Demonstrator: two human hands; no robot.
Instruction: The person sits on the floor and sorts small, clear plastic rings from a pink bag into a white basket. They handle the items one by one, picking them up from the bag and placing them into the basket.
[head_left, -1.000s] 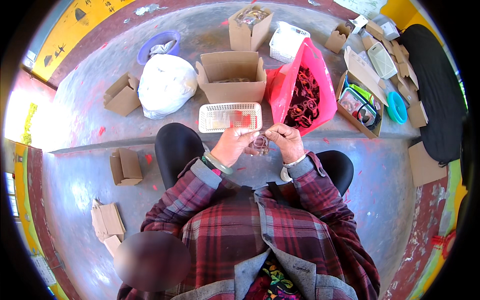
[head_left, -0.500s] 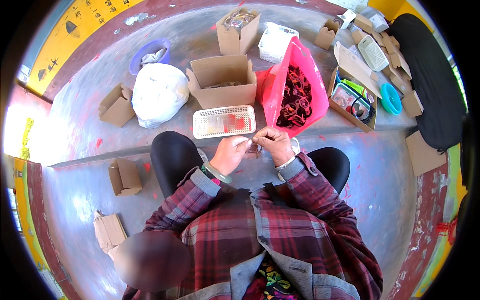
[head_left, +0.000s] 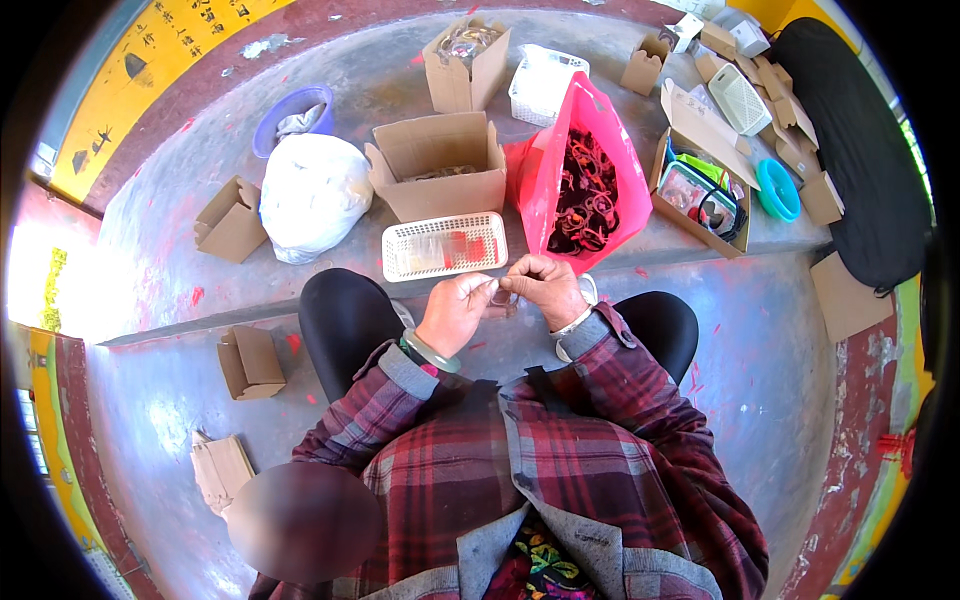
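Because only a light pinch seems to hold it, the thin loop [head_left: 510, 303] between the two hands could slip if either side eases, dropping to the floor [head_left: 480, 352] where it might be hard to spot. The left hand [head_left: 453, 312] presses thumb and forefinger together on it from nine o'clock, the right hand [head_left: 548, 288] likewise from three; whether it is one strand or several is too small to tell. Nearby at ten o'clock lies a white basket [head_left: 396, 258], easily nudged by a forward swing. The pink bag [head_left: 540, 190] gapes at one o'clock, and a snagged rim could spill its tangled loops [head_left: 588, 195]. A cardboard box [head_left: 440, 196] stands at eleven.
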